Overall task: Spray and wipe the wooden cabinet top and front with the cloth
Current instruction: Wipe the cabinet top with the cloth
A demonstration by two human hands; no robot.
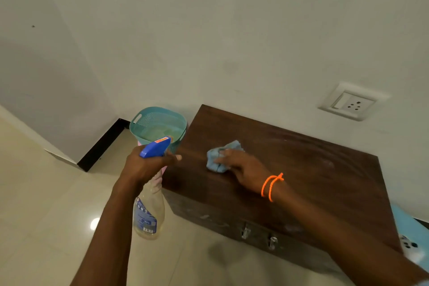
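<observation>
A dark wooden cabinet stands against the white wall, its top facing me and its front with two metal handles below. My right hand, with orange bands at the wrist, presses a crumpled light blue cloth onto the left part of the top. My left hand grips the neck of a clear spray bottle with a blue trigger head, held in the air just left of the cabinet, nozzle pointing towards the wall.
A teal plastic basket sits on the floor between the cabinet's left side and the wall corner. A white wall socket is above the cabinet. A light blue object lies at the right edge. Glossy beige tile floor spreads left.
</observation>
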